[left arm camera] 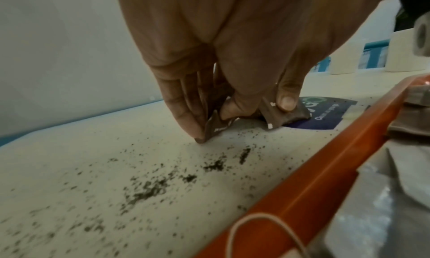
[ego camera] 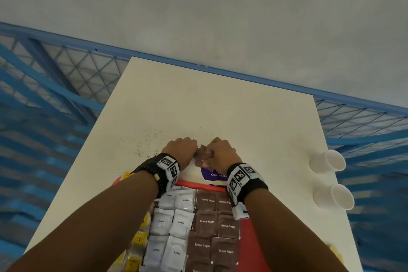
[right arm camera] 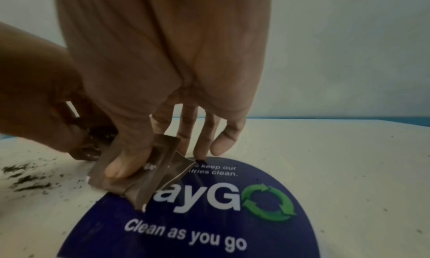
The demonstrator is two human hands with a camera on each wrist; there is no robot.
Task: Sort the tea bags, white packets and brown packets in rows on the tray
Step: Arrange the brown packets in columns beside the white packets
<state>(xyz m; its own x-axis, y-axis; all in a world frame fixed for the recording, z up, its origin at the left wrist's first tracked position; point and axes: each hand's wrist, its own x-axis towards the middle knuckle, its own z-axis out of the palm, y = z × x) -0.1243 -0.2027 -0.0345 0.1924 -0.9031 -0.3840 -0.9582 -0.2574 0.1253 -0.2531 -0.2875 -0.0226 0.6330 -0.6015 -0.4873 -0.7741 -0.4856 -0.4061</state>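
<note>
Both hands work on the white table just beyond the red tray's [ego camera: 198, 184] far rim. My left hand [ego camera: 194, 150] pinches a crumpled brown packet [left arm camera: 216, 127] between thumb and fingers, its corner touching the table. My right hand [ego camera: 209, 155] holds a second brown packet [right arm camera: 149, 177], thumb on top and fingers behind it, over a blue sticker. On the tray lie yellow tea bags [ego camera: 139, 240] at the left, white coffee packets [ego camera: 174, 223] in the middle and brown sugar packets [ego camera: 207, 223] at the right, in rows. My forearms hide part of the tray.
Dark granules [left arm camera: 149, 188] are scattered on the table left of my hands. A round blue "Clean as you go" sticker [right arm camera: 209, 216] sits by the tray. Two white paper cups [ego camera: 329, 160] lie near the table's right edge. Blue mesh railing [ego camera: 88, 68] runs behind the table.
</note>
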